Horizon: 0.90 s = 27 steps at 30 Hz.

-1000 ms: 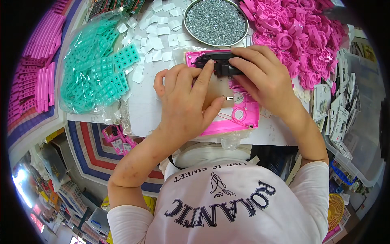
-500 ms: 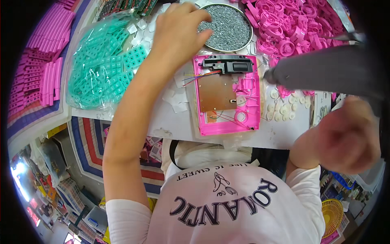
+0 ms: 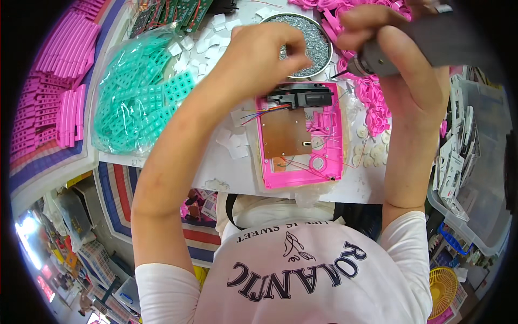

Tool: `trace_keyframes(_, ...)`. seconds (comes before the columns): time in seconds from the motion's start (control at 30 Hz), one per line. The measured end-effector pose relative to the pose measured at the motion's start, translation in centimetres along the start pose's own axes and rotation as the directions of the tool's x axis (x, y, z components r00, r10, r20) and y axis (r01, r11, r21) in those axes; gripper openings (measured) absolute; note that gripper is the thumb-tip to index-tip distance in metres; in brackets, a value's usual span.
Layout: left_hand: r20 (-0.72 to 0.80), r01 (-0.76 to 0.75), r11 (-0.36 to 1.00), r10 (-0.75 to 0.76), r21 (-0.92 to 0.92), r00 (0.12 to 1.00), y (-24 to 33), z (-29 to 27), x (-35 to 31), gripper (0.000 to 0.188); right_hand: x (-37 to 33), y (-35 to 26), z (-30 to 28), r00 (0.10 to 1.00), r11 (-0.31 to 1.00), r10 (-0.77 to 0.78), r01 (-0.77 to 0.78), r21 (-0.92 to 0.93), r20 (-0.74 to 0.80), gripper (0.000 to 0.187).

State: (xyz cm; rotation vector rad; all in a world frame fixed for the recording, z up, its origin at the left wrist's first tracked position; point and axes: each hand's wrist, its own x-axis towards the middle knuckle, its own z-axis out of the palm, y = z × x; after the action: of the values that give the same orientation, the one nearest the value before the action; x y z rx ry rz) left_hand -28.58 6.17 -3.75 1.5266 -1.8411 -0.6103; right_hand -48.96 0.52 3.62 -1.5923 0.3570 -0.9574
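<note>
Far L: 1 bag of teal keypads. L hand curled over L side of screw dish; can't tell if it's holding anything. Ctr: 1 pink casing on wht tbl, blk module at far end, brn board nearer. R hand grips gry driver, bit nr casing's far R corner.

Head cam (L one of 2, head-worn, wide fisheye) looked down from above, past the white shirt at btm ctr, onto the worktable. View was upright, not mirrored. Range was fairly close: L hand & R hand both fit in the upper half, pink casing approx mid-frame. Straight edges bent twd the dark rim.
</note>
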Motion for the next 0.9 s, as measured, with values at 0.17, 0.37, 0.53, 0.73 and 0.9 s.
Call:
trace_keyframes(0.17, -0.179, -0.165, 0.966, 0.201, 0.197, 0.963, 3.7, 2.2, -6.2, 0.01, -2.4, 1.4, 0.7, 0.979, 0.936, -0.133, 0.073, 0.344, 0.154, 0.052)
trace_keyframes(0.37, -0.277, -0.195, 0.974, 0.221, 0.117, 0.935, 3.8, 4.1, -7.5, 0.01, -2.8, 0.6, 0.6, 0.955, 0.92, -0.2, 0.106, 0.378, 0.221, 0.048)
trace_keyframes(0.53, -0.314, -0.222, 0.965, 0.255, 0.136, 0.914, 3.7, 4.5, -7.6, 0.014, -3.0, 0.6, 1.1, 0.947, 0.925, -0.214, 0.117, 0.361, 0.241, 0.045)
trace_keyframes(0.73, -0.37, -0.005, 0.946, 0.132, 0.325, 0.92, 4.9, 4.6, -6.9, 0.025, -2.2, 2.9, 0.5, 0.967, 0.927, -0.205, 0.142, 0.348, 0.152, 0.043)
trace_keyframes(0.9, -0.266, 0.004, 0.913, 0.115, 0.408, 0.957, 3.1, 4.9, -7.2, 0.029, -1.3, 6.3, 0.6, 0.99, 0.935, -0.138, 0.124, 0.333, 0.019, 0.03)
